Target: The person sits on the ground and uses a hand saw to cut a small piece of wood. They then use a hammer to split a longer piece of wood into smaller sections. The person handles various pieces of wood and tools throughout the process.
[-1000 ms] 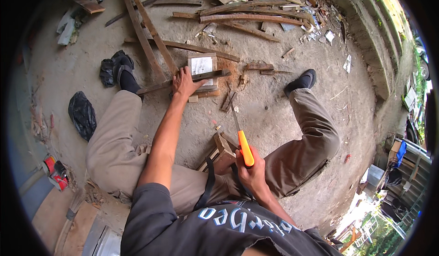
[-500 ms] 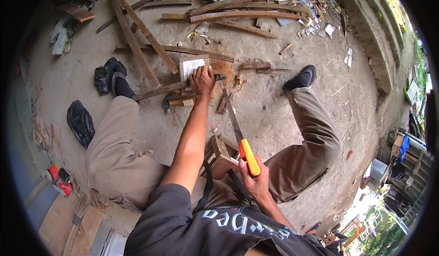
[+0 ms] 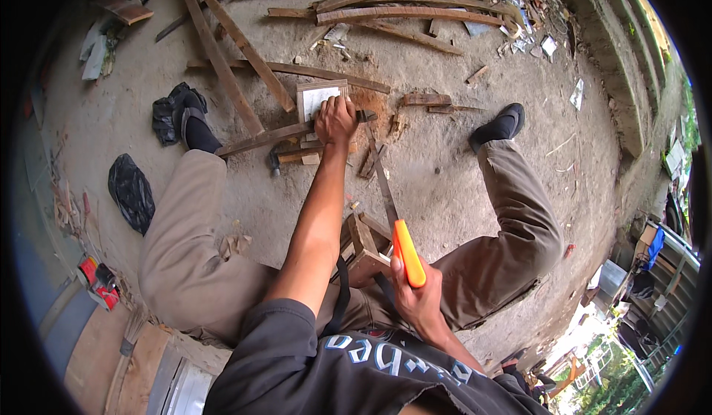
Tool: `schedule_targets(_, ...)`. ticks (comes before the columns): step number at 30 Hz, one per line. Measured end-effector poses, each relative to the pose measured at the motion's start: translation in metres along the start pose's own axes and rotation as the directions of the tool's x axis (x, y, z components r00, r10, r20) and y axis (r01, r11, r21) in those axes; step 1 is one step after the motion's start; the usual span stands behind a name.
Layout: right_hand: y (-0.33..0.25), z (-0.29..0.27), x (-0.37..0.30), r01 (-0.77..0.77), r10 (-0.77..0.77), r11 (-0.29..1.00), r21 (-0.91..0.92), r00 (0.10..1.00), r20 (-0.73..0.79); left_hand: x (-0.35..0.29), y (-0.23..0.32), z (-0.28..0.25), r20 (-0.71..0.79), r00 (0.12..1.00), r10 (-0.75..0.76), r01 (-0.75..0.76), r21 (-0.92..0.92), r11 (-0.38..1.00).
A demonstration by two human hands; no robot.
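My left hand (image 3: 336,120) is closed over a narrow wooden strip (image 3: 271,139), pressing it down on a pale-topped wooden block (image 3: 317,93). The strip's right end pokes out past my fingers, and its left end lies by my left foot. In my right hand (image 3: 420,300) is a handsaw (image 3: 410,255) with an orange-yellow handle. Its blade points away from me, the far tip close to the strip's right end; whether they touch I cannot tell. Beside the block lies a hammer (image 3: 274,160), partly hidden by wood.
A small wooden stool or frame (image 3: 362,248) stands between my legs. Long wooden strips (image 3: 408,16) and debris lie at the far side. Short wood scraps (image 3: 426,100) rest right of the block. Black plastic bags (image 3: 132,192) lie at left, concrete steps (image 3: 615,66) at right.
The saw has moved slightly forward, its tip nearer the strip's end, and its handle has turned more edge-on. My left hand keeps its hold on the strip. The whole view has shifted a little.
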State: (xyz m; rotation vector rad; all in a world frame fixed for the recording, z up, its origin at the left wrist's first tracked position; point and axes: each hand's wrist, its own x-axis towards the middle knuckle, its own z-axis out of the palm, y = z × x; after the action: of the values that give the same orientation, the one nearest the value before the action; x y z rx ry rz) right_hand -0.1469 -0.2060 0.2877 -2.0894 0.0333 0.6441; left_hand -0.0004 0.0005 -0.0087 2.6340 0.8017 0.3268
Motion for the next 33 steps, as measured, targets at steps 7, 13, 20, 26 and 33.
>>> schedule_targets(7, 0.01, 0.002, -0.003, 0.045, -0.045, 0.999, -0.027, 0.999, 0.002, 0.005, 0.001, 0.0, 0.02, 0.999, -0.029, 0.03, -0.019, 0.999)
schedule_targets(13, 0.003, 0.014, 0.031, -0.096, 0.099, 0.992, 0.08, 0.995, -0.03, 0.006, 0.001, -0.002, -0.033, 0.999, -0.033, 0.031, -0.045, 0.998)
schedule_targets(20, 0.013, 0.007, 0.007, -0.002, 0.008, 0.998, 0.061, 0.996, -0.094, 0.006, 0.001, -0.004, 0.036, 0.999, -0.034, 0.034, 0.005, 0.999)
schedule_targets(26, 0.014, 0.014, 0.031, 0.033, -0.033, 0.999, 0.011, 0.999, -0.023, 0.003, 0.001, 0.0, 0.016, 0.999, -0.046, 0.047, -0.01, 0.999)
schedule_targets(33, 0.006, 0.023, 0.056, 0.012, -0.013, 1.0, -0.016, 0.999, -0.032, 0.006, 0.002, -0.004, -0.004, 0.999, -0.034, 0.034, -0.006, 0.999)
